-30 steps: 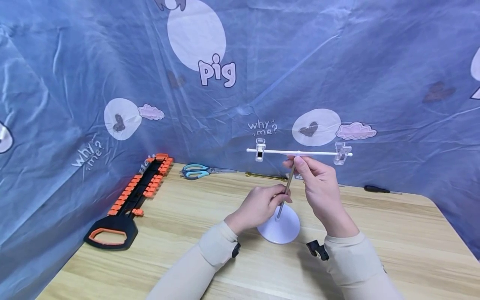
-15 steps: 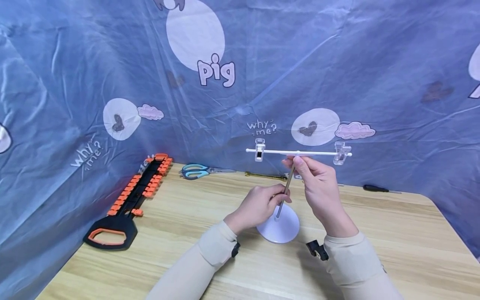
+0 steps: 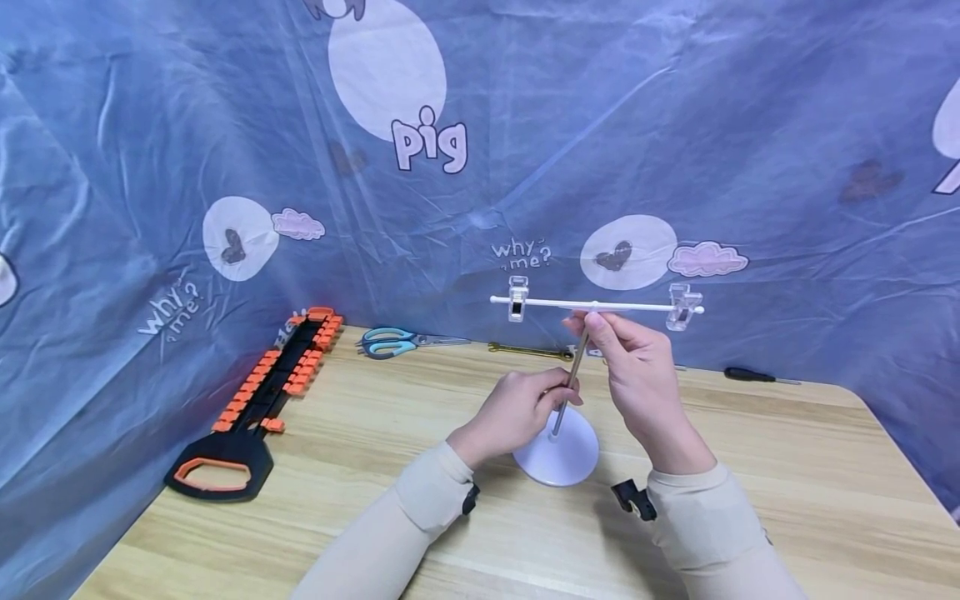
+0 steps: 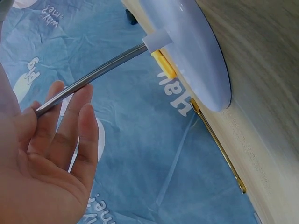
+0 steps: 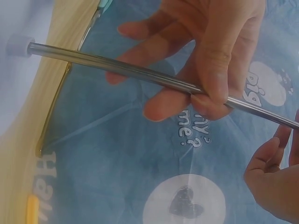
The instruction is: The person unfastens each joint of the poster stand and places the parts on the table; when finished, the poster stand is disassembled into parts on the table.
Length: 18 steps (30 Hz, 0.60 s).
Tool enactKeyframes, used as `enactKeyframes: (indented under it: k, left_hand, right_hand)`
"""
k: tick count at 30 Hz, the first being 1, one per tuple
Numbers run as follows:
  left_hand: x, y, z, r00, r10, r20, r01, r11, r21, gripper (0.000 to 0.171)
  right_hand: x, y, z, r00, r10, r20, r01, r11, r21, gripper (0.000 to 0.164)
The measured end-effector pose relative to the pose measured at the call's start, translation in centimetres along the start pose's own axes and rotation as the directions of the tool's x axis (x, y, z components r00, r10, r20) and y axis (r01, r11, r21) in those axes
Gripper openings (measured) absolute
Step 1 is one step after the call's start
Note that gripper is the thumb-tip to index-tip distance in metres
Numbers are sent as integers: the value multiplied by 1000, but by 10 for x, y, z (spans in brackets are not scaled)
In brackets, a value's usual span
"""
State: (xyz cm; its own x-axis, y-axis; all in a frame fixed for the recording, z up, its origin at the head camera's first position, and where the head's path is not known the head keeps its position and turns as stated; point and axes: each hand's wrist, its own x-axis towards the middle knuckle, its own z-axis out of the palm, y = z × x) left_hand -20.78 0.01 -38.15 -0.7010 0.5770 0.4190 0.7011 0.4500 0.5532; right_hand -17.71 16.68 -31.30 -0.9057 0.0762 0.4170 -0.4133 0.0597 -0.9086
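A small stand with a white round base (image 3: 566,467) is in front of me. Its thin metal pole (image 3: 577,362) leans slightly right as it rises from the collar. On top sits a white crossbar (image 3: 630,306) carrying a clear clip (image 3: 517,307) at the left and another clear clip (image 3: 681,310) at the right. My left hand (image 3: 513,421) pinches the pole partway up, its other fingers spread in the right wrist view. Just below the crossbar, my right hand (image 3: 647,379) holds the pole's upper end between thumb and fingers. The joint there is partly covered by the fingers.
On the left lies a black rack with orange clips (image 3: 277,383). Along the back are blue-handled scissors (image 3: 397,342), a gold wrench (image 3: 525,351) and a black screwdriver (image 3: 750,375). A blue printed cloth (image 3: 480,192) hangs behind the wooden table (image 3: 337,508).
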Motion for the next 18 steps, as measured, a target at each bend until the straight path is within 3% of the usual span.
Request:
enactKeyframes:
  k: [9, 18]
  left_hand:
    - [1, -1, 1, 1000, -7, -2, 7, 1000, 7, 18]
    - [1, 0, 0, 1000, 4, -1, -4, 1000, 12, 19]
  right_hand:
    - [-1, 0, 1, 1000, 5, 1, -5, 1000, 15, 20]
    - [0, -1, 1, 1000, -1, -3, 1, 1000, 4, 27]
